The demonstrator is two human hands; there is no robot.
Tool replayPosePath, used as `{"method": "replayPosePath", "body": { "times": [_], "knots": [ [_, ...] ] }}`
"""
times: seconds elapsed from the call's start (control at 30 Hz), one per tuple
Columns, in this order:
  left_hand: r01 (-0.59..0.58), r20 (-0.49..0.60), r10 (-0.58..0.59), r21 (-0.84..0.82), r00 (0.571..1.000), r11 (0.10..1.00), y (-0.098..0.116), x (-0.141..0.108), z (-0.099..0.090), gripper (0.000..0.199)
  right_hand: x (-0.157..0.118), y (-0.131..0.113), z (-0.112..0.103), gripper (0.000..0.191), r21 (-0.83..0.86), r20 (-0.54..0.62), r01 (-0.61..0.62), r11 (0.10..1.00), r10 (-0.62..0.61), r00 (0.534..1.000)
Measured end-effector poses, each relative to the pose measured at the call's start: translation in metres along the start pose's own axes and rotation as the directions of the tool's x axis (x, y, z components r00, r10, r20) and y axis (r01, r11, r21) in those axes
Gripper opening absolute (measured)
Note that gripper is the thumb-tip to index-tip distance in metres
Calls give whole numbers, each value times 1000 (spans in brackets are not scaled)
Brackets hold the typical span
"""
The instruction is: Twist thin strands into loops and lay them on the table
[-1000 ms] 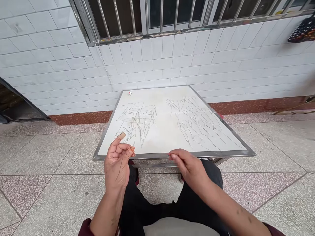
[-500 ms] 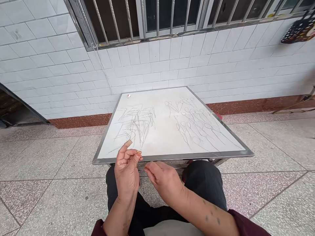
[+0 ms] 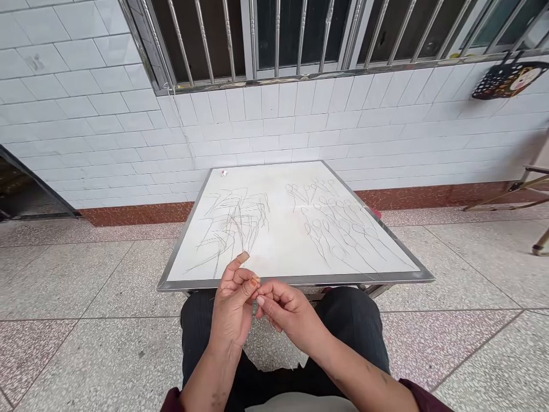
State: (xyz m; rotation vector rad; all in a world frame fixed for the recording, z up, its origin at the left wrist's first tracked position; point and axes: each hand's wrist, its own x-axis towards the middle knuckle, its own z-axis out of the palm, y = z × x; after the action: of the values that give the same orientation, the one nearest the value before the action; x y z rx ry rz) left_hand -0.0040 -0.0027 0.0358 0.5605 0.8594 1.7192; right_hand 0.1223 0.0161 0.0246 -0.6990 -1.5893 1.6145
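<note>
Above my lap, just off the near edge of the table, both hands meet fingertip to fingertip. My left hand [image 3: 235,309] is palm-up, thumb and fingers pinched on a thin wire, with the index finger raised and a tan wrap on its tip. My right hand [image 3: 285,309] pinches at the same spot, its thumb touching near the left thumb. Most of the wire is hidden by the fingers. Bent thin wires [image 3: 238,220] lie tangled on the left of the white tabletop [image 3: 281,246]. On its right lie several wires with looped ends [image 3: 338,223].
The table's grey metal rim [image 3: 295,280] runs just beyond my hands, above my knees. A small white-and-red object [image 3: 224,173] sits at the far left corner. Behind is a tiled wall [image 3: 257,131] with a barred window; a dotted bag [image 3: 506,80] hangs at right.
My right hand has moved in to the left hand and turned so its thumb and fingertips show. The left hand has shifted slightly right. The view has tilted a little upward.
</note>
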Motion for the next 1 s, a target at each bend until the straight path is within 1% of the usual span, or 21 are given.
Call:
{"method": "replayPosePath", "body": {
  "times": [0.07, 0.13, 0.27, 0.33, 0.57, 0.7, 0.83, 0.93, 1.0],
  "knots": [
    [-8, -5, 8, 10, 1000, 1000, 0, -1, 1, 55, -2, 1, 1, 24, -53, -24, 8, 999, -9, 1000],
    [-13, -7, 14, 33, 1000, 999, 0, -2, 3, 55, -4, 2, 3, 24, -164, -54, 55, 985, -64, 996],
    [-54, -50, 59, 87, 997, 995, 0, -6, 7, 55, -6, 5, 2, 20, -405, -80, 191, 894, -243, 967],
    [-76, -73, 84, 107, 994, 991, -1, -7, 8, 55, -6, 7, 1, 20, -463, -75, 212, 860, -277, 958],
    [-127, -89, 138, 123, 986, 984, -9, -7, 7, 54, -7, 12, 0, 20, -536, -86, 223, 814, -315, 945],
    [-143, -131, 165, 164, 977, 976, -12, -7, 7, 51, -6, 18, 0, 21, -626, -70, 218, 749, -332, 941],
    [-151, -139, 178, 187, 974, 971, -15, -6, 5, 49, -5, 24, -2, 23, -689, -50, 220, 690, -348, 936],
    [-152, -141, 182, 198, 973, 968, -18, -5, 2, 50, -4, 26, -4, 25, -703, -49, 218, 677, -352, 935],
    [-157, -141, 187, 201, 972, 967, -21, -3, 0, 50, -4, 27, -4, 25, -697, -57, 208, 686, -342, 938]
  ]
}}
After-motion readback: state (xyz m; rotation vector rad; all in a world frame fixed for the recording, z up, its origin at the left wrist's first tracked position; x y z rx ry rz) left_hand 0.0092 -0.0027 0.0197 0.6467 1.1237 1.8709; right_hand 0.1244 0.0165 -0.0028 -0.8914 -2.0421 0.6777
